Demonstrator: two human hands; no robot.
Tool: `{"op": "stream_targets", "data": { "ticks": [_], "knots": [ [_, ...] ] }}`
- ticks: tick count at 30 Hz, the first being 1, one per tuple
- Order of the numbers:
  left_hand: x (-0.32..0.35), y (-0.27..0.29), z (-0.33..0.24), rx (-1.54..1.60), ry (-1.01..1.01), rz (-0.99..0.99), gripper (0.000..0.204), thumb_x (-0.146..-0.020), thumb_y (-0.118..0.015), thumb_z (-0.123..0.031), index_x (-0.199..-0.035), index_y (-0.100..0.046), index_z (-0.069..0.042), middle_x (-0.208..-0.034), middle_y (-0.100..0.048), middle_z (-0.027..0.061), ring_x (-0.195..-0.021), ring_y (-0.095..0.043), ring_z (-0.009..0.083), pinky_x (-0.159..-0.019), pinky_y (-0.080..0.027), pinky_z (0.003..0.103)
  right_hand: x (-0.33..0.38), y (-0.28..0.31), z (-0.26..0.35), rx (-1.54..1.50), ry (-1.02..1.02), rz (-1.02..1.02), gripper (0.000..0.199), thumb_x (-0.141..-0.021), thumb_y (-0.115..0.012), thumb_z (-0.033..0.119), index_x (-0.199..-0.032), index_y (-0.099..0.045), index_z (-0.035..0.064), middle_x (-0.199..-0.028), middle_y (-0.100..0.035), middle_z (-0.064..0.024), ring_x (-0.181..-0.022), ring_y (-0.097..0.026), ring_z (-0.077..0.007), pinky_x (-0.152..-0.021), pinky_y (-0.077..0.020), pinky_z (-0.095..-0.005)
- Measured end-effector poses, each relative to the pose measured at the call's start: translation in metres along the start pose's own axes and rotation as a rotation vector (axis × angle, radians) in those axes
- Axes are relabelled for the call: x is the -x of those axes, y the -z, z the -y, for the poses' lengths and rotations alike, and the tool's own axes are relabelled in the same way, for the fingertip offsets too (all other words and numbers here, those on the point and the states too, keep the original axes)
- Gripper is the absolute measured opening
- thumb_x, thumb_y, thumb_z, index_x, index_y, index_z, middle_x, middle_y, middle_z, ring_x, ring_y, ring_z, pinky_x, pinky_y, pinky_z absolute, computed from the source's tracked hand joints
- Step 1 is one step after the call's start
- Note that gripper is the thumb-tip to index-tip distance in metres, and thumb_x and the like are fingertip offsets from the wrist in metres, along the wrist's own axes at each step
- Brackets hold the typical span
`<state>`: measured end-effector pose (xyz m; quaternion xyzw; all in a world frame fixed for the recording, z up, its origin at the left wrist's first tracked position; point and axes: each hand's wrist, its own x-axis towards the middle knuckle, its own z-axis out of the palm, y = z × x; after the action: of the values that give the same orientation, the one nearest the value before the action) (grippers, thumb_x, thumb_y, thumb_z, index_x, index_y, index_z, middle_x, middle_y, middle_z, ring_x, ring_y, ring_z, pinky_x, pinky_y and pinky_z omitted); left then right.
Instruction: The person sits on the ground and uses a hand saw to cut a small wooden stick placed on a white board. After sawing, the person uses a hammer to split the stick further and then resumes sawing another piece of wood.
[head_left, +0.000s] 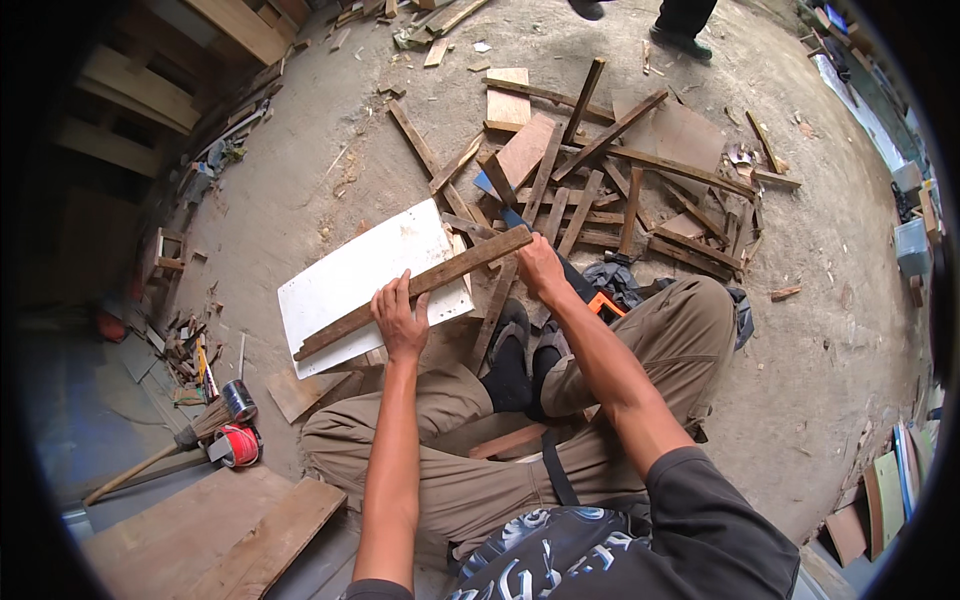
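Note:
A long brown wooden strip [450,270] lies slantwise over a white board [350,262] in front of me. My left hand [400,315] grips the strip near its middle, fingers laid over the top. At the strip's far right end, my right hand [541,270] is closed, its fingers partly hidden and seemingly round that end. Beside and partly behind the right hand is what looks like a handsaw with a dark blade [574,281] and an orange-and-black handle [604,304]. The handle shows past my right forearm, near my right knee.
A heap of wooden strips [600,215] and plywood pieces spreads ahead. A broom [190,435], a metal can [238,400] and a red tin [240,445] stand at left, near plywood boards [190,530]. Another person's shoe [682,43] shows at the top.

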<state>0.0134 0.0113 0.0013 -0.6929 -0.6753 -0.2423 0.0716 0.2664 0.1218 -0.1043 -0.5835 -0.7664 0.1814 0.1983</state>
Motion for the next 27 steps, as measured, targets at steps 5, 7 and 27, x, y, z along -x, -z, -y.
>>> {"op": "stream_targets", "data": {
  "ticks": [5, 7, 27],
  "knots": [
    [-0.017, 0.02, 0.001, 0.037, 0.081, 0.008, 0.038, -0.093, -0.062, -0.031, -0.121, -0.058, -0.006, -0.115, -0.06, 0.0124, -0.112, -0.056, 0.0307, -0.096, -0.039, 0.046, -0.005, 0.086, 0.02, -0.234, -0.103, 0.037, 0.03, -0.098, -0.052, 0.021, -0.091, -0.063, -0.0061, -0.09, -0.064, -0.0249, -0.09, -0.065, -0.0361, -0.079, -0.0539, -0.0404],
    [-0.037, 0.037, -0.009, 0.077, 0.137, -0.041, 0.037, -0.095, -0.059, -0.034, -0.118, -0.058, -0.005, -0.113, -0.061, 0.0142, -0.108, -0.059, 0.0337, -0.089, -0.044, 0.046, -0.008, 0.117, 0.004, -0.686, -0.224, 0.234, 0.044, -0.102, -0.05, 0.031, -0.09, -0.064, -0.0089, -0.076, -0.066, -0.02, -0.078, -0.067, -0.0229, -0.073, -0.0555, -0.0353],
    [-0.009, 0.06, -0.061, 1.371, 0.894, -0.276, 0.049, -0.099, -0.046, -0.053, -0.096, -0.049, -0.004, -0.08, -0.05, 0.0062, -0.062, -0.054, 0.0154, -0.052, -0.05, 0.03, 0.077, 0.078, 0.025, -0.144, -0.07, -0.063, 0.058, -0.096, -0.054, 0.044, -0.114, -0.053, -0.0108, -0.098, -0.061, -0.032, -0.096, -0.061, -0.0455, -0.082, -0.0504, -0.0457]
  ]
}}
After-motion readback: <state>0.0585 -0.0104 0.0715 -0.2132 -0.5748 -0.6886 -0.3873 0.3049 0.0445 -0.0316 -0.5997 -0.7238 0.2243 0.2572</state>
